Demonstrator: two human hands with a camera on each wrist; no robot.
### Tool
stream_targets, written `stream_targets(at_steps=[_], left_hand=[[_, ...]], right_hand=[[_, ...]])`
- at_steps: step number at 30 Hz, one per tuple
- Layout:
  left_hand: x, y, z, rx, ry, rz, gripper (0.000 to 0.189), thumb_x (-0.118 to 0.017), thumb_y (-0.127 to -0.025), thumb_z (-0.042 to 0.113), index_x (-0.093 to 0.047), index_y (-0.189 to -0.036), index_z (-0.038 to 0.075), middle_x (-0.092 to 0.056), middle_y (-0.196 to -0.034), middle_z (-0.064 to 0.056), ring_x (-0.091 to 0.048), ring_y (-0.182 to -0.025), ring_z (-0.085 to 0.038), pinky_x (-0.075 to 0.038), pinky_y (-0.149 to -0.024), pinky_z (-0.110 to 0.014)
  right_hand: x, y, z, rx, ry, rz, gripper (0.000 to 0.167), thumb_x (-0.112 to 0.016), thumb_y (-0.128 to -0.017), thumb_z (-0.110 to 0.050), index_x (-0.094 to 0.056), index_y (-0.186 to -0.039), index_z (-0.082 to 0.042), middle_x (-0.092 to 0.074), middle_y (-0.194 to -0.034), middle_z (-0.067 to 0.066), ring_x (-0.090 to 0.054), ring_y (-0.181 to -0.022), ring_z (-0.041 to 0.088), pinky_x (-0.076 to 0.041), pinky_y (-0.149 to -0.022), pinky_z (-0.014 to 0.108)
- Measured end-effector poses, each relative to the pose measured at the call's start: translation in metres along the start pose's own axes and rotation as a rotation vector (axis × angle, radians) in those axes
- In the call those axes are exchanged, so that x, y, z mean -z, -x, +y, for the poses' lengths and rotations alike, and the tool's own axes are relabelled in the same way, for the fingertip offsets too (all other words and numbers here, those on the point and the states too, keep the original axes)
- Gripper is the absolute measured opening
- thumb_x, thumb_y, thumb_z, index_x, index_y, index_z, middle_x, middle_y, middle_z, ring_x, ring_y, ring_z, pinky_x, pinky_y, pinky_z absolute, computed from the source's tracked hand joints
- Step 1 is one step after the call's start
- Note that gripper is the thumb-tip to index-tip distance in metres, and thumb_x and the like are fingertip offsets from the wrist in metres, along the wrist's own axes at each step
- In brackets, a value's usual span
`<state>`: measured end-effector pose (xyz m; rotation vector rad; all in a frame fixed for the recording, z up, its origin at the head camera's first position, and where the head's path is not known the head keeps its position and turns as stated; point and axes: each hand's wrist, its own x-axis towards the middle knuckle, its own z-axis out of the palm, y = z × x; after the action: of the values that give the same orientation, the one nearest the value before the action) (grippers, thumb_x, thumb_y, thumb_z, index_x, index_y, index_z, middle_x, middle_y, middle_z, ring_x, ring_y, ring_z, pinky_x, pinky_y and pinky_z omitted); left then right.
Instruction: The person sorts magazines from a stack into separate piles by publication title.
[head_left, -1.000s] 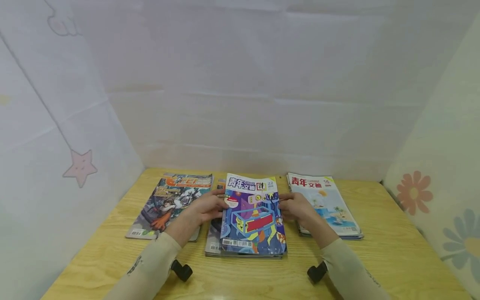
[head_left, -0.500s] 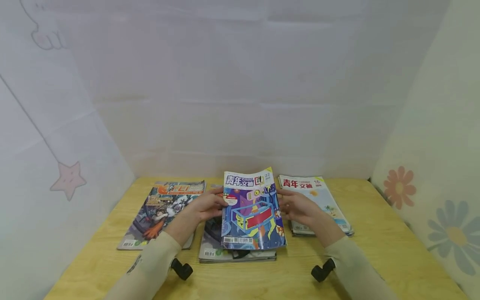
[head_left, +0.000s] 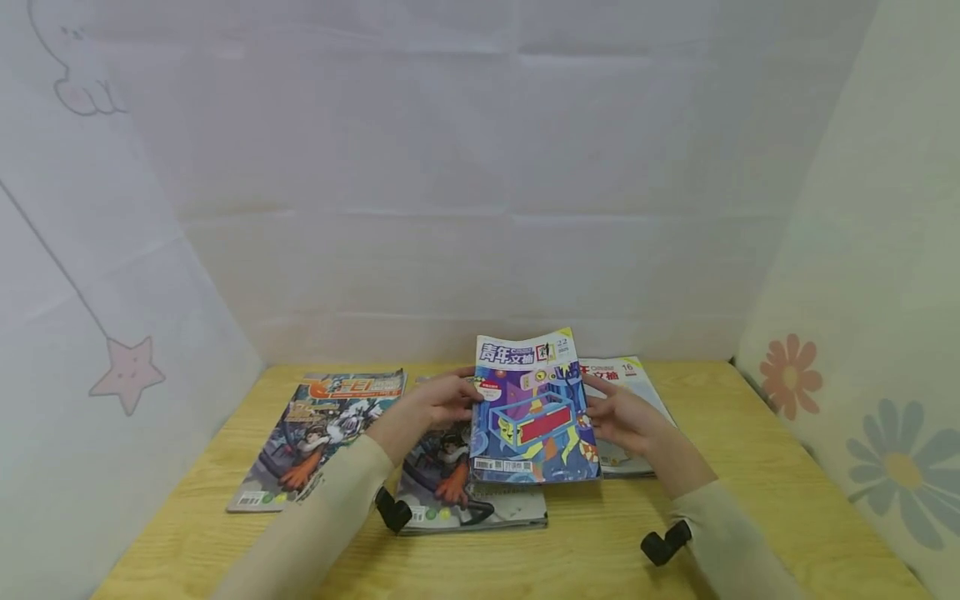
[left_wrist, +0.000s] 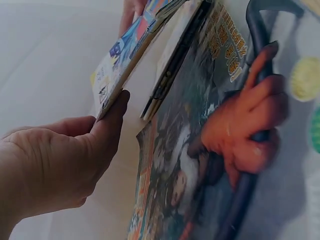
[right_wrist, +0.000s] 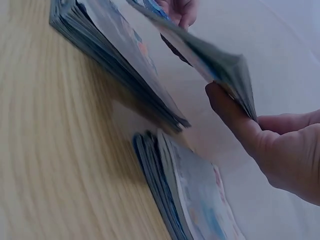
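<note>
Left grip (head_left: 431, 403), right grip (head_left: 627, 420) pinching one purple magazine (head_left: 534, 421); three other covers (head_left: 315, 442) showing.

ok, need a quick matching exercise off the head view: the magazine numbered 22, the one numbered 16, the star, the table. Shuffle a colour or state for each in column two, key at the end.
Column one
1. magazine 22
2. magazine 16
3. star
4. table

Column two
A. pale pink
B. lying flat, partly hidden by the right hand
C. yellow, wood-grained
D. held up between the left hand and the right hand

Right pairs: 1-D, 2-B, 3-A, 4-C
</note>
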<state>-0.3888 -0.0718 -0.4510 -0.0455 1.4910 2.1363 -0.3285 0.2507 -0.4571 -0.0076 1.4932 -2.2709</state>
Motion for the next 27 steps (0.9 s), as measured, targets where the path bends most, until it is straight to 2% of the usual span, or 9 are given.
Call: stream_targets(at_steps=[4,7,13,17,21,24,27], left_hand=[[-0.018,-0.018,0.001,0.014,-0.02,-0.037,0.077,-0.046,-0.092,-0.023,-0.03,-0.158,0.011,-0.044,-0.146,-0.028,-0.046,-0.134,-0.042,-0.043,-0.105,-0.055],[-0.031,-0.03,-0.001,0.02,-0.04,-0.061,0.075,-0.048,-0.092,-0.023,-0.033,-0.157,0.012,-0.045,-0.147,-0.027,-0.046,-0.134,-0.041,-0.041,-0.106,-0.056],[-0.046,-0.052,-0.012,0.026,-0.083,-0.061,0.072,-0.056,-0.092,-0.017,-0.039,-0.156,0.013,-0.053,-0.14,-0.023,-0.054,-0.123,-0.037,-0.048,-0.101,-0.051],[-0.054,-0.064,-0.019,0.03,-0.13,-0.053,0.072,-0.061,-0.092,-0.014,-0.041,-0.155,0.014,-0.059,-0.133,-0.02,-0.061,-0.115,-0.034,-0.053,-0.093,-0.049],[-0.065,-0.071,-0.025,-0.005,-0.181,-0.024,0.071,-0.066,-0.09,-0.015,-0.046,-0.153,0.011,-0.066,-0.124,-0.021,-0.067,-0.108,-0.035,-0.056,-0.088,-0.05],[-0.076,-0.075,-0.03,-0.059,-0.235,0.012,0.067,-0.07,-0.087,-0.014,-0.051,-0.149,0.006,-0.07,-0.114,-0.02,-0.071,-0.099,-0.035,-0.058,-0.085,-0.05],[-0.085,-0.079,-0.035,-0.116,-0.288,0.02,0.06,-0.074,-0.087,-0.011,-0.055,-0.143,0.0,-0.072,-0.107,-0.018,-0.073,-0.092,-0.033,-0.057,-0.086,-0.049]], right_hand=[[0.017,0.002,-0.006,0.02,0.009,0.016,0.081,-0.035,-0.097,0.015,-0.007,-0.166,-0.017,-0.022,-0.162,0.024,-0.056,-0.121,0.032,-0.05,-0.098,0.049],[0.028,0.005,-0.01,0.032,-0.006,0.037,0.08,-0.031,-0.097,0.015,-0.003,-0.166,-0.016,-0.018,-0.163,0.022,-0.058,-0.114,0.027,-0.052,-0.094,0.046],[0.045,0.008,-0.016,0.052,-0.025,0.101,0.08,-0.027,-0.097,0.014,0.0,-0.165,-0.018,-0.013,-0.165,0.019,-0.059,-0.114,0.024,-0.052,-0.095,0.043],[0.057,0.009,-0.021,0.061,-0.002,0.147,0.079,-0.027,-0.098,0.014,-0.001,-0.166,-0.017,-0.025,-0.158,0.021,-0.06,-0.112,0.023,-0.053,-0.093,0.041],[0.069,0.012,-0.025,0.039,0.018,0.176,0.076,-0.027,-0.099,0.011,-0.002,-0.166,-0.017,-0.032,-0.149,0.02,-0.06,-0.109,0.022,-0.054,-0.091,0.039],[0.079,0.014,-0.027,0.021,0.031,0.18,0.075,-0.027,-0.101,0.01,-0.001,-0.166,-0.018,-0.036,-0.146,0.02,-0.061,-0.108,0.022,-0.054,-0.091,0.04],[0.089,0.017,-0.031,0.021,0.076,0.206,0.072,-0.029,-0.104,0.007,-0.001,-0.165,-0.016,-0.044,-0.138,0.018,-0.063,-0.105,0.022,-0.055,-0.088,0.04]])
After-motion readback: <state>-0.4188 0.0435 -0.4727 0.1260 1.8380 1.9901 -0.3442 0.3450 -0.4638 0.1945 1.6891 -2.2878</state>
